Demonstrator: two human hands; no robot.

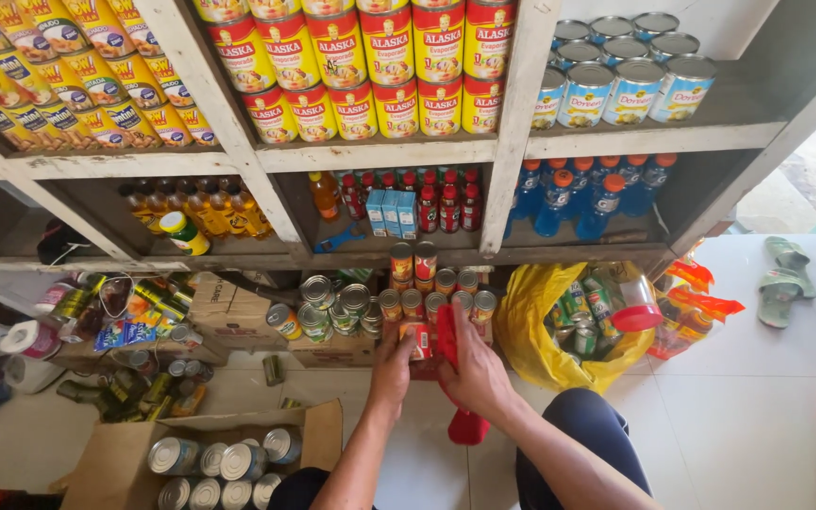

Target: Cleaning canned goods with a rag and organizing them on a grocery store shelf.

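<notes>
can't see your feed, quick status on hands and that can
Left hand grips red can. Right hand presses red cloth against it. Small cans crowd right behind.

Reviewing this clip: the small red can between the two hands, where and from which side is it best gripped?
Probably the red can by its round side wall, fingers coming from the left, where the left hand is. The right hand and red cloth crowd its right.

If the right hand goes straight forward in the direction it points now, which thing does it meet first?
The right hand points up and away, toward the low shelf. It already grips a red cloth; just beyond lies the row of small cans with orange labels. Those likely come first, though depth is hard to judge.
</notes>
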